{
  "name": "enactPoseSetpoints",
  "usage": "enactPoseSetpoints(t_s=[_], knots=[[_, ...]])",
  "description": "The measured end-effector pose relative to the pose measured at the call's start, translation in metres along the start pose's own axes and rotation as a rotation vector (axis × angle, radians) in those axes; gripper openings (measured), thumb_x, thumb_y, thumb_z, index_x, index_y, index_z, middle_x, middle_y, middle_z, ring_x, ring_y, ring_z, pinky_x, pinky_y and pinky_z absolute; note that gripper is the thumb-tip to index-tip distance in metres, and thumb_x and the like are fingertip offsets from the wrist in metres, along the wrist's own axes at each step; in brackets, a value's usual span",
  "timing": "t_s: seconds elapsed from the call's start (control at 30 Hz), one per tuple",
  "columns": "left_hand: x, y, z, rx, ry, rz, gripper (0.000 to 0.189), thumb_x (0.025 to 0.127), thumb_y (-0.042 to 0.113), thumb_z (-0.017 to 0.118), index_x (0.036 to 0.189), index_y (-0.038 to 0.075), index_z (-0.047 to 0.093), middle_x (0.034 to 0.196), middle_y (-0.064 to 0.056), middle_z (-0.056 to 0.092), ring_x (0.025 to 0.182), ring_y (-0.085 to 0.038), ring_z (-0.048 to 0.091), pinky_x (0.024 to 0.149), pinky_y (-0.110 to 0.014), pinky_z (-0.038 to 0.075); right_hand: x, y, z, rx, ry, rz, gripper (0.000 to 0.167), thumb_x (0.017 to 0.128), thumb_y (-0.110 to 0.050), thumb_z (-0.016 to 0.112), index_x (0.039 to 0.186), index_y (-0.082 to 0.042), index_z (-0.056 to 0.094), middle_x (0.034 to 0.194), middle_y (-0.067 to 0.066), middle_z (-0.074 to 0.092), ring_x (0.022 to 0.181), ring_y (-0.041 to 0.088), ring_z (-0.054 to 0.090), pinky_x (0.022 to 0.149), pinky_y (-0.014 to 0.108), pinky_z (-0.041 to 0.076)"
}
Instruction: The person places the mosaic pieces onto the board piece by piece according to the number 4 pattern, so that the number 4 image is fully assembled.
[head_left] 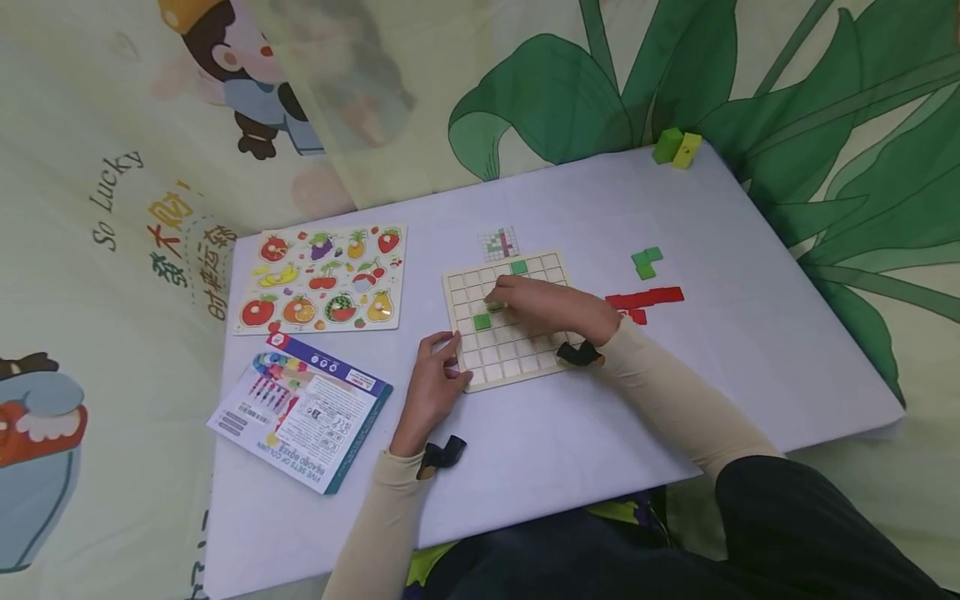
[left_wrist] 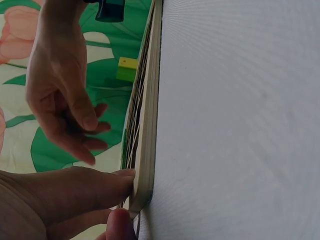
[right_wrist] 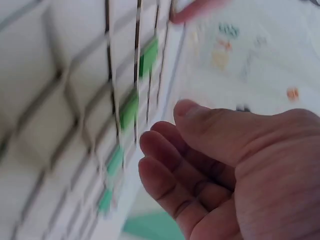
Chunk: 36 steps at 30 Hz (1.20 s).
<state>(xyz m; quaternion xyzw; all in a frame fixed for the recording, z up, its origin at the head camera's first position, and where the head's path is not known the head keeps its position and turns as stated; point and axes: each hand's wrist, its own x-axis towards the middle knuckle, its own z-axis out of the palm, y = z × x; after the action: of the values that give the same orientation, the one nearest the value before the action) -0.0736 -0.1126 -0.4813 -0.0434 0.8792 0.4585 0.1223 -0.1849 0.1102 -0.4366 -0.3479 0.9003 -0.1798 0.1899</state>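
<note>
A wooden grid board (head_left: 510, 358) lies on the white table with green square tiles (head_left: 482, 322) in some of its cells. My left hand (head_left: 433, 387) grips the board's near left corner, thumb on the near edge and fingers along the left side. Over the upper middle of the board hovers my right hand (head_left: 543, 307), hiding some cells. Its fingers (right_wrist: 167, 155) are loosely bent with nothing between them in the right wrist view. Several green tiles (right_wrist: 129, 110) show in a line on the board there. Just beyond the board is a small printed pattern card (head_left: 498, 244).
Right of the board lie loose green tiles (head_left: 645, 271) and red pieces (head_left: 652, 297). A fruit puzzle board (head_left: 322, 325) and a printed box (head_left: 307, 417) occupy the left side. Green and yellow blocks (head_left: 667, 146) stand at the far right corner, before a patterned curtain.
</note>
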Motion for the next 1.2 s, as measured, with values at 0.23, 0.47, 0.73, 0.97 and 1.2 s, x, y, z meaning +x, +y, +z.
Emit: enactPoseSetpoints(t_s=[0.23, 0.47, 0.73, 0.97, 1.2], knots=[[0.000, 0.001, 0.001, 0.003, 0.000, -0.011, 0.077, 0.091, -0.001, 0.079, 0.160, 0.008, 0.045, 0.166, -0.006, 0.038, 0.106, -0.022, 0.065, 0.082, -0.030, 0.058, -0.057, 0.065, -0.045, 0.022, 0.130, 0.207, 0.041, 0.104, 0.000, 0.062, 0.144, -0.003, 0.064, 0.137, 0.017, 0.065, 0.127, 0.031, 0.064, 0.111, 0.049, 0.056], [0.001, 0.000, -0.002, 0.005, 0.004, -0.018, 0.078, 0.092, -0.001, 0.078, 0.162, 0.008, 0.043, 0.166, -0.007, 0.037, 0.106, -0.023, 0.064, 0.082, -0.030, 0.058, -0.100, 0.139, -0.077, 0.038, 0.120, 0.509, 0.046, 0.103, 0.008, 0.056, 0.148, 0.000, 0.058, 0.144, 0.029, 0.055, 0.135, 0.046, 0.052, 0.114, 0.062, 0.050], [-0.001, 0.000, 0.000, -0.004, 0.001, -0.008, 0.077, 0.092, 0.001, 0.078, 0.161, 0.008, 0.045, 0.166, -0.007, 0.037, 0.107, -0.024, 0.065, 0.085, -0.034, 0.059, -0.110, 0.176, -0.061, 0.078, 0.039, 0.543, 0.049, 0.097, 0.001, 0.068, 0.145, -0.002, 0.062, 0.145, 0.027, 0.052, 0.134, 0.045, 0.049, 0.111, 0.063, 0.052], [-0.001, -0.003, 0.004, -0.012, 0.010, -0.001, 0.075, 0.091, 0.000, 0.078, 0.159, 0.006, 0.047, 0.166, -0.008, 0.039, 0.108, -0.024, 0.065, 0.086, -0.035, 0.059, -0.108, 0.179, -0.055, 0.066, 0.052, 0.535, 0.033, 0.099, -0.005, 0.071, 0.131, 0.002, 0.068, 0.137, 0.028, 0.055, 0.124, 0.043, 0.052, 0.106, 0.060, 0.055], [-0.001, -0.001, 0.002, 0.007, 0.008, -0.004, 0.075, 0.092, 0.001, 0.078, 0.160, 0.007, 0.046, 0.166, -0.007, 0.037, 0.108, -0.024, 0.065, 0.087, -0.036, 0.060, -0.105, 0.180, -0.055, 0.073, 0.073, 0.527, 0.026, 0.099, -0.003, 0.071, 0.124, 0.002, 0.067, 0.129, 0.026, 0.059, 0.118, 0.041, 0.055, 0.104, 0.058, 0.057]])
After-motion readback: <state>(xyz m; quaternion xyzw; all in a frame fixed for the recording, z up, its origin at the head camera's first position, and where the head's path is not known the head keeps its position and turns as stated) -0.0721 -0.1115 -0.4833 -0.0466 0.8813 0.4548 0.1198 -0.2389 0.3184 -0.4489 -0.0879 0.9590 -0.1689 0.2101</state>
